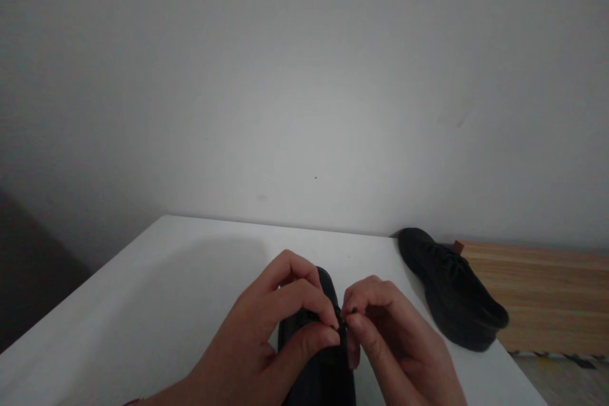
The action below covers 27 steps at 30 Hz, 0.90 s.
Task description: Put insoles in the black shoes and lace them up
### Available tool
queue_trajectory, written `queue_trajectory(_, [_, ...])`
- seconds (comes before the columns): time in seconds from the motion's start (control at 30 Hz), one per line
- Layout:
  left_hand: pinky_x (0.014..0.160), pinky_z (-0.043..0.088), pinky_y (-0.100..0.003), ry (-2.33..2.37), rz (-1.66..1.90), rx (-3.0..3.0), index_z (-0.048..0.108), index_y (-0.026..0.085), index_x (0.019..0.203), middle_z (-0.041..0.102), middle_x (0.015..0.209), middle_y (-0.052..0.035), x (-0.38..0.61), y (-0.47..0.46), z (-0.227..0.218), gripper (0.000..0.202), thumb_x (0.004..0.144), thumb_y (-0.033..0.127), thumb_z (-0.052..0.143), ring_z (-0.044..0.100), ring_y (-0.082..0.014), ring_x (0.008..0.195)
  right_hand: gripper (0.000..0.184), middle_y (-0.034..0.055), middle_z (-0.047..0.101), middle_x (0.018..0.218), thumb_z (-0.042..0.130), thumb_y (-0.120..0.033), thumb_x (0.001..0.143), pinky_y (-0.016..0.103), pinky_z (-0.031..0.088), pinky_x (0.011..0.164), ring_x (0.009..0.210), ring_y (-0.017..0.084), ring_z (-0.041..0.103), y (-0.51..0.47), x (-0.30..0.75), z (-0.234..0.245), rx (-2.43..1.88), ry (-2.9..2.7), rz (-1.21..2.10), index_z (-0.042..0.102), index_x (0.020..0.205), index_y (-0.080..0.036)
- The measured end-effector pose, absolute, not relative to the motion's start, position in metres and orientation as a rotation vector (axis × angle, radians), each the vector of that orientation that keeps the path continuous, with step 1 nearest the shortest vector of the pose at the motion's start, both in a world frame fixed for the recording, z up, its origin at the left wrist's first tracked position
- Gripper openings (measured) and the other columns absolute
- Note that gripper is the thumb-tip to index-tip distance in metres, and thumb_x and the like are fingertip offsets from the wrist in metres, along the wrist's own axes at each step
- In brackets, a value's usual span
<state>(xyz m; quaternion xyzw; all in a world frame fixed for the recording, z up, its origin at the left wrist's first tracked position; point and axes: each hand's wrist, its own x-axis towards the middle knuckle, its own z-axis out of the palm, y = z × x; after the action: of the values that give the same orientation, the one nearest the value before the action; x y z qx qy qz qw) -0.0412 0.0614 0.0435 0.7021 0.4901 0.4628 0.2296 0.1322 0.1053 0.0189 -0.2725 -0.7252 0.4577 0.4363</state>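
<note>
A black shoe (328, 371) rests on the white table in front of me, its toe pointing toward the wall. Over its lacing area, my left hand (280, 317) pinches a dark shoelace between thumb and index finger. From the other side my right hand (387, 336) also has thumb and index finger closed on a dark bit of lace. The fingertips of both hands nearly meet above the shoe. My fingers and the dark colour hide most of the lace, and my left hand covers part of the shoe's upper.
A second black shoe (450, 285), laced, stands at the table's right edge. The white table (190, 292) meets a pale wall (304, 108) at the back. Beyond its right edge is a wood-grain panel (547, 298), with floor below.
</note>
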Motion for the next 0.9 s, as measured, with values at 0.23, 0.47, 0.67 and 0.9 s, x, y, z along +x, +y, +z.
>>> queue_trajectory(0.23, [0.073,0.044,-0.021,1.228,1.343,1.727,0.067,0.022,0.075,0.049,0.084,0.0005,-0.038,0.071,0.029,0.005,0.08,0.024,0.065,0.051,-0.0121,0.08,0.015,-0.0016,0.049,0.069,0.057,-0.031,0.087,0.021,0.043,0.052,0.053,0.008,0.052,0.108,0.13,0.018,-0.722,-1.827,1.453,0.057,0.082,-0.017])
queue_trajectory(0.47, [0.07,0.046,-0.021,0.853,1.317,1.547,0.058,0.024,0.102,0.059,0.08,0.0014,-0.033,0.067,-0.002,0.022,0.081,0.025,0.065,0.057,-0.0118,0.074,0.022,-0.0018,0.052,0.062,0.059,-0.037,0.085,0.019,0.04,0.049,0.051,0.007,0.049,0.107,0.127,0.017,-0.778,-1.716,1.504,0.055,0.078,-0.016])
queue_trajectory(0.67, [0.076,0.047,-0.022,1.089,1.19,1.798,0.057,0.023,0.099,0.06,0.09,-0.003,-0.059,0.06,-0.017,0.014,0.092,0.02,0.046,0.058,-0.0134,0.084,0.013,-0.0018,0.052,0.068,0.06,-0.031,0.085,0.021,0.043,0.053,0.053,0.008,0.054,0.107,0.134,0.017,-0.768,-1.681,1.355,0.059,0.083,-0.019])
queue_trajectory(0.9, [0.07,0.048,-0.018,1.124,0.847,2.176,0.063,0.026,0.104,0.059,0.095,-0.0032,-0.075,0.052,-0.013,0.028,0.09,0.013,0.043,0.057,-0.0113,0.08,0.007,-0.001,0.053,0.067,0.056,-0.026,0.088,0.021,0.044,0.054,0.055,0.01,0.056,0.109,0.141,0.013,-0.701,-1.762,1.324,0.059,0.087,-0.02])
